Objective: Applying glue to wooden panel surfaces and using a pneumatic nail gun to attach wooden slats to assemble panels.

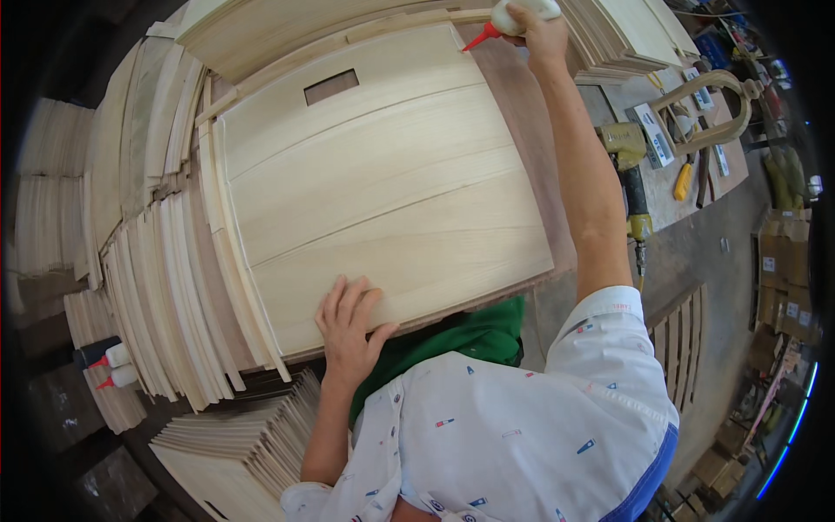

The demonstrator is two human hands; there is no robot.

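A pale wooden panel (383, 183) with thin grooves and a small rectangular cutout (331, 87) lies flat in front of me. My left hand (350, 324) rests on its near edge, fingers spread and holding nothing. Stretched out to the far right corner, my right hand (541, 36) is wrapped round a white glue bottle (524, 12). The bottle is tilted, its red nozzle (480, 37) pointing down at the panel's corner. A thin white line of glue runs along the panel's left edge. Wooden strips (233, 252) lie along the left and far sides.
Stacked wooden strips (165, 296) fill the left, with two more glue bottles (116, 365) beyond. Stacked panels stand at the far side (270, 35) and near left (217, 461). A nail gun (628, 161) and a yellow-handled tool (684, 182) lie on the right-hand table.
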